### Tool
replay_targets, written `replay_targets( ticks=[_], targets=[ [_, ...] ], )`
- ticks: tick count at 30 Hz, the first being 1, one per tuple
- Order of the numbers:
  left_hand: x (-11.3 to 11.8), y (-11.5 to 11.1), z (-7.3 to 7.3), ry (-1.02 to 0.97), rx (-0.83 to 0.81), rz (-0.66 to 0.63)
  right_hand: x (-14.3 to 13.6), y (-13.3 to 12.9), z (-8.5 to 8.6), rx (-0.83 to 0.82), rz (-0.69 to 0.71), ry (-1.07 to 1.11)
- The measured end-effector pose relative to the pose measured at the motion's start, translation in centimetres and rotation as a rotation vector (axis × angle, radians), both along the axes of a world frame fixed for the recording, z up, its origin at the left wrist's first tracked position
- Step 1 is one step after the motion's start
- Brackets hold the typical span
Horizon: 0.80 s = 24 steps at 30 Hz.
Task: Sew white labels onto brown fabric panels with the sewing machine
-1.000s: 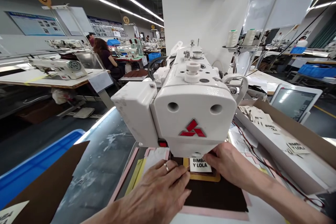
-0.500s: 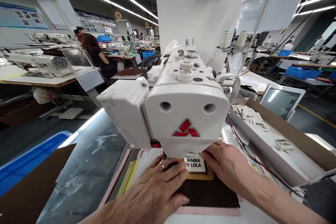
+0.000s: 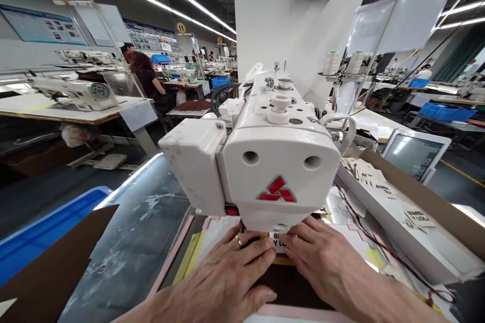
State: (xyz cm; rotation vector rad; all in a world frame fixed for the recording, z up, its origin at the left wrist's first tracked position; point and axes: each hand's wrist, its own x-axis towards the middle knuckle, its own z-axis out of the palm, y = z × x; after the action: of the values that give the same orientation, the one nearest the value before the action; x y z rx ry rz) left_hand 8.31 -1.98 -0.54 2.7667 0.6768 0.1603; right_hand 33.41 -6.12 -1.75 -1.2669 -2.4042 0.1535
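My left hand (image 3: 233, 265) lies flat with fingers stretched out, a ring on one of them, its fingertips at the left edge of a white label (image 3: 279, 248) with black lettering. My right hand (image 3: 322, 252) rests flat from the other side, its fingers covering the label's right part. Under both hands is a dark brown fabric or leather piece (image 3: 291, 285), with a tan-yellow border (image 3: 283, 261) showing just below the label. The white sewing machine head (image 3: 282, 161) with a red emblem stands right above the fingertips and hides the needle area.
On the right, a long cardboard box (image 3: 394, 232) holds several printed white labels (image 3: 419, 217), with a tablet-like screen (image 3: 415, 154) behind it. A red-and-black cord (image 3: 364, 229) runs alongside. To the left are a blue bin (image 3: 56, 232) and brown panel (image 3: 56, 267). A seated person (image 3: 149, 81) is farther off.
My right hand has moved from the label's right edge onto the label, covering most of its lettering. My left hand stays at the label's left edge. The whole view has shifted slightly.
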Motion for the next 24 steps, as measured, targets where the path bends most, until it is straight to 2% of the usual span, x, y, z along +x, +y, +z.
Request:
replay_targets(
  ticks=[4, 9, 12, 17, 24],
  targets=[
    [-0.1, 0.1, 0.1, -0.008, -0.003, -0.022, -0.6, 0.5, -0.3, -0.035, -0.022, -0.12],
    [-0.6, 1.1, 0.3, -0.015, 0.016, 0.044, -0.6, 0.8, 0.8, -0.154, -0.023, -0.123],
    [-0.6, 1.8, 0.7, 0.025, -0.029, 0.048, -0.5, 1.1, 1.3, -0.195, -0.011, -0.117],
    [-0.5, 2.3, 1.2, 0.017, -0.07, 0.027, -0.2, 1.1, 0.9, -0.192, -0.014, -0.117],
    [-0.6, 2.9, 0.8, 0.006, -0.036, 0.04, -0.3, 1.3, 1.0, -0.2, -0.011, -0.123]
  ],
)
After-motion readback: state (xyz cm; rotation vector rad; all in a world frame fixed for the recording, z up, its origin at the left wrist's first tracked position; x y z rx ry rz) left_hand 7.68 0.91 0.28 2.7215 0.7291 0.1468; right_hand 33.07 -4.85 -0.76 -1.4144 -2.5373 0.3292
